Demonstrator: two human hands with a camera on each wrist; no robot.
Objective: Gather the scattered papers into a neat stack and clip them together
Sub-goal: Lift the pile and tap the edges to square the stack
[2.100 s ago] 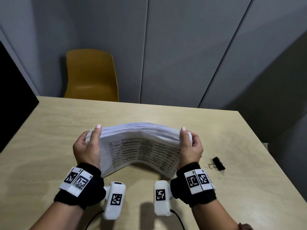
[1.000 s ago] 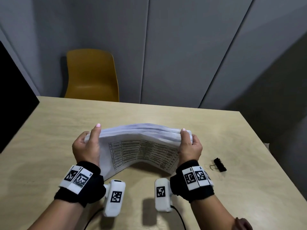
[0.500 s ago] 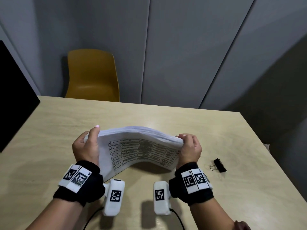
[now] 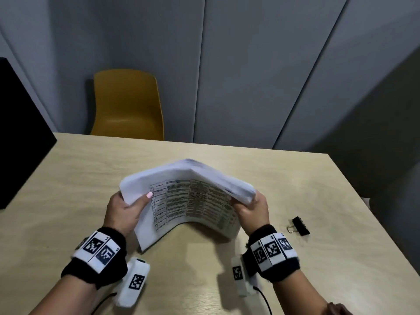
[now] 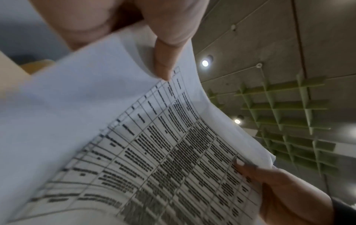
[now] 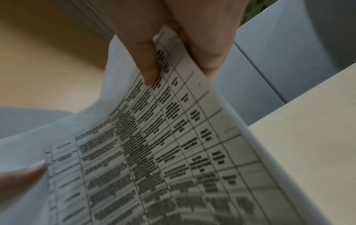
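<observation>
A stack of white papers (image 4: 188, 198) with a printed table on the near sheet is held above the wooden table (image 4: 295, 178), arched upward in the middle. My left hand (image 4: 127, 210) grips its left edge, thumb on the printed side. My right hand (image 4: 250, 208) grips the right edge. The left wrist view shows the papers (image 5: 134, 152) with my thumb pressed on them. In the right wrist view the papers (image 6: 163, 144) are pinched between thumb and fingers. A black binder clip (image 4: 300, 225) lies on the table, right of my right hand.
A yellow chair (image 4: 127, 105) stands behind the table's far edge, in front of grey wall panels. A black panel (image 4: 20, 137) borders the table on the left. The table's right edge runs close to the clip.
The stack has tilted up and bent into a sharper arch. Both hands have shifted their hold, the left thumb now on the printed face. The clip has not moved.
</observation>
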